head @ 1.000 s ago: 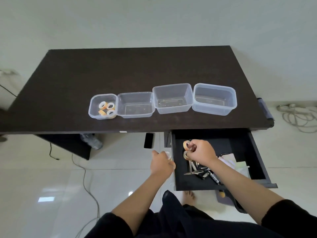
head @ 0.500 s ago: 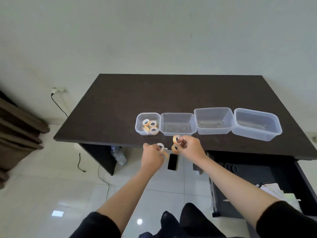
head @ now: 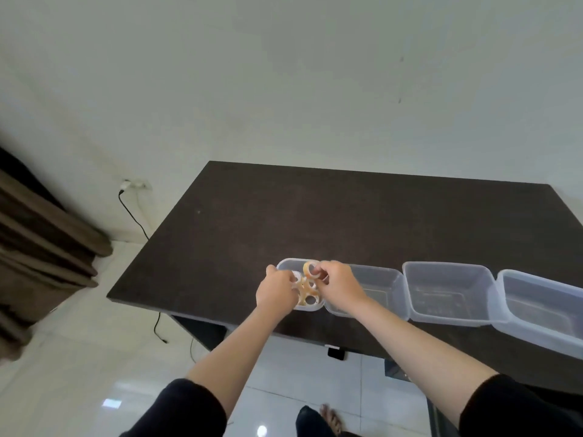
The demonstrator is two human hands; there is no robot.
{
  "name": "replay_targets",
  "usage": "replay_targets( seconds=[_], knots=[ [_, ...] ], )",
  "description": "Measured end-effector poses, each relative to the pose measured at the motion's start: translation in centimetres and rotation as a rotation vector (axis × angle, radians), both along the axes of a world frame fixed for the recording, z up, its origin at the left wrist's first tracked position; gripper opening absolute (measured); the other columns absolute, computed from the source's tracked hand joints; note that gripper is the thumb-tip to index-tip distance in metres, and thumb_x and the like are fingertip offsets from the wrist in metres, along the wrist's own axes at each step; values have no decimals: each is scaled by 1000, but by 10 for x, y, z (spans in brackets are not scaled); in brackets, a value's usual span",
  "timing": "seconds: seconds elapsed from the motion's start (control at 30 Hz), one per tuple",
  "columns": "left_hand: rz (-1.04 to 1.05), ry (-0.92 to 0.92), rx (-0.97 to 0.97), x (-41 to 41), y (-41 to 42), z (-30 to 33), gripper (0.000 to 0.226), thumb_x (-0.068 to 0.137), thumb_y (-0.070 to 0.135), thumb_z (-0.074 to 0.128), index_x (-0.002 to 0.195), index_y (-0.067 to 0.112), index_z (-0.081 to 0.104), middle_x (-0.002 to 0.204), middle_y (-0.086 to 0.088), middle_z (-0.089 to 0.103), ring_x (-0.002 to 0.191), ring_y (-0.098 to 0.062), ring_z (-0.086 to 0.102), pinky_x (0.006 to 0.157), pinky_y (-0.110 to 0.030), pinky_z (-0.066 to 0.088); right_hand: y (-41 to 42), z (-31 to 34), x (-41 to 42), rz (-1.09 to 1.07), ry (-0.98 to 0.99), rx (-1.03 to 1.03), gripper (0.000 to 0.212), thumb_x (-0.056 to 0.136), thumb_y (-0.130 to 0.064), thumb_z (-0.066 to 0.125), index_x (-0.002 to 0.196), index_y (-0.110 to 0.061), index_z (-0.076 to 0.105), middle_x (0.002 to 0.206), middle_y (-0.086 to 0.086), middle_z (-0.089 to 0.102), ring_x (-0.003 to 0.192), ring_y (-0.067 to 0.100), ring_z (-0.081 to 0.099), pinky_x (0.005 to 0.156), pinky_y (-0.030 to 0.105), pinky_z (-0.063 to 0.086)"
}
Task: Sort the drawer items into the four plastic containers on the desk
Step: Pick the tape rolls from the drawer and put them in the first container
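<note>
Head view, looking down past two bare forearms in dark sleeves [head: 192, 405] to a dark desk [head: 315, 216]. Four clear plastic containers stand in a row near the front edge, each touching or just beside the next: a small tub [head: 288, 265] at the left end, then a second [head: 381, 279], third [head: 448, 291] and fourth container [head: 542, 307] running off to the right. The three larger ones look bare inside, though glare on the plastic makes this uncertain.

Both hands are over the small tub. The right hand [head: 339, 287] pinches a tan tape roll [head: 310, 269] between thumb and fingertips, holding it on edge just above the tub's rim. The left hand [head: 276, 291] is curled closed with its fingertips at a whitish roll [head: 296, 276] at the tub's left side; whether it grips that roll or merely touches it cannot be told. More rolls [head: 309, 298] lie flat on the tub floor between the two hands, partly hidden by them.

Left of the desk, a black cable [head: 132, 212] runs from a wall socket [head: 132, 184] down behind the desk, and brown curtains [head: 41, 247] hang at the frame's left edge. Below the desk is a glossy tiled floor [head: 79, 357], with a bare foot [head: 329, 416] at the bottom of the frame.
</note>
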State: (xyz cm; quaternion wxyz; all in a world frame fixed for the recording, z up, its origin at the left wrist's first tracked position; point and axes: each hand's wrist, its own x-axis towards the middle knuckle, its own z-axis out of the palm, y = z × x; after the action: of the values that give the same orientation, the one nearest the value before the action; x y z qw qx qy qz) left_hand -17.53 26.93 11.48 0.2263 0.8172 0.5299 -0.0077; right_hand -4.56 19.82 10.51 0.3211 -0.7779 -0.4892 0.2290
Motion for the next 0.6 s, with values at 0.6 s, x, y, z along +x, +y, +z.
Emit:
replay_targets(
  seconds=[0.6],
  knots=[
    [51, -285, 32, -18, -25, -18, 38, 86, 8, 52, 124, 14, 52, 123, -5, 48, 99, -25, 57, 81, -38, 53, -15, -2, -1, 132, -76, 48, 29, 83, -6, 55, 108, -14, 68, 103, 5, 66, 97, 23, 60, 82, 39, 50]
  ],
)
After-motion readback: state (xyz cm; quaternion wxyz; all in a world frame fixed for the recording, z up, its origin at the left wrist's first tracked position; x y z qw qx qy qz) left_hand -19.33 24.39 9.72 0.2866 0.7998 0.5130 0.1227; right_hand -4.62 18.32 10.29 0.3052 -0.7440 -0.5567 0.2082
